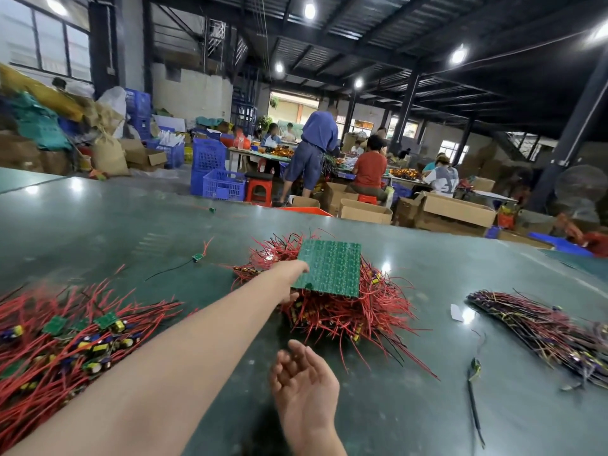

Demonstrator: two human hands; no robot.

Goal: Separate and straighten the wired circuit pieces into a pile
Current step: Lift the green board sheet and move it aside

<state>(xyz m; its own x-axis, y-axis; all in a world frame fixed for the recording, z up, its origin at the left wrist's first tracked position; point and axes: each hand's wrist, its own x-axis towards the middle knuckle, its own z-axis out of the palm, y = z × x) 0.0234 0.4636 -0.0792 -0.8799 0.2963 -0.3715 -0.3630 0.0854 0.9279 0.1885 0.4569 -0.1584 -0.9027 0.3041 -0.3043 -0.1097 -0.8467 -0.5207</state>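
A green circuit panel (330, 268) with red and black wires hanging from its underside sits on top of a tangled stack of wired pieces (348, 311) in the middle of the table. My left hand (291, 274) reaches far forward and grips the panel's near left edge, thumb on top and fingers beneath. Nearer to me, my right hand (304, 378) hovers palm up, fingers relaxed and empty. At the left lies a pile of separated pieces (62, 337) with small green boards, yellow parts and red wires.
The dark green table (427, 373) carries a purple-and-black wire bundle (543, 327) at the right, a loose piece (475, 370) near it, a white scrap (456, 313) and a single small board (197, 257) further back. Beyond the table's far edge, people work among boxes and blue crates.
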